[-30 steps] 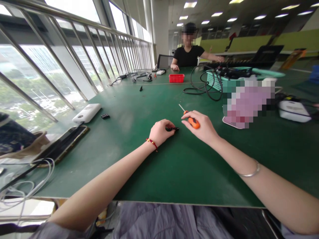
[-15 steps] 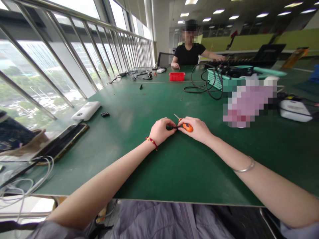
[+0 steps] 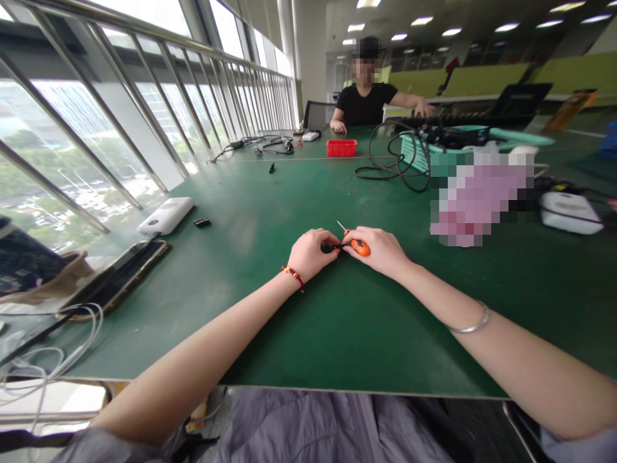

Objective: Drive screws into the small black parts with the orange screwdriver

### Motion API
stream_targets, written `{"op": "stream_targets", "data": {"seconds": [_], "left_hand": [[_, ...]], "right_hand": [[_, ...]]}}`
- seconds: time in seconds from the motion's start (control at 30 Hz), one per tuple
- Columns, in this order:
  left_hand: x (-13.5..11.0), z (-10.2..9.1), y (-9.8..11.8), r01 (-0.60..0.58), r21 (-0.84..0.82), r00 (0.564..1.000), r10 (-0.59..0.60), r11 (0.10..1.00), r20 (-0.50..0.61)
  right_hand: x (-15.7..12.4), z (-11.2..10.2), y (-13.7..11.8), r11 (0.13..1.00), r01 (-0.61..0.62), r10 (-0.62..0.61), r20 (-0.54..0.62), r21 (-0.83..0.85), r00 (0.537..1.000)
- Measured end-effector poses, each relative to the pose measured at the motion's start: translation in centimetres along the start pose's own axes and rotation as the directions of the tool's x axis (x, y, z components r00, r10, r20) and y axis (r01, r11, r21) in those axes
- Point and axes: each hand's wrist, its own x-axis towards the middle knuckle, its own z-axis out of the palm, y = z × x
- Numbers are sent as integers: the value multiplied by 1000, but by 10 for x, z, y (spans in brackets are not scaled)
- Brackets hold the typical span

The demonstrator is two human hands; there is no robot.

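My right hand (image 3: 380,249) is closed around a small screwdriver (image 3: 360,248) with an orange and black handle. Its thin metal shaft points away to the upper left, clear of the black piece. Between the fingertips of both hands is a small black part (image 3: 339,247), too small and too covered to name. My left hand (image 3: 312,252) pinches that part from the left side, thumb and forefinger making a loop. Both hands rest close together just above the green table (image 3: 270,302).
Left of my hands lie a small black block (image 3: 202,222), a white power bank (image 3: 166,215) and a phone (image 3: 120,276). Farther off are a small black piece (image 3: 272,168), a red bin (image 3: 342,148) and a green basket (image 3: 417,153) with cables. A person (image 3: 366,103) sits opposite.
The orange handle has shifted slightly left in my right hand's grip. My hands otherwise stay almost in place. Across the table, the other person's hand has lifted a little.
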Motion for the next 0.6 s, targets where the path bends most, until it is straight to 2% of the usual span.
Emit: {"op": "stream_targets", "data": {"seconds": [0.37, 0.6], "left_hand": [[1, 1, -7, -16, -109, 1000, 16, 994, 1], [2, 2, -7, 14, -186, 1000, -14, 982, 1]], "right_hand": [[0, 2, 1, 1000, 1, -1, -9, 0, 1000], [-1, 2, -1, 1000, 0, 0, -11, -12, 1000]]}}
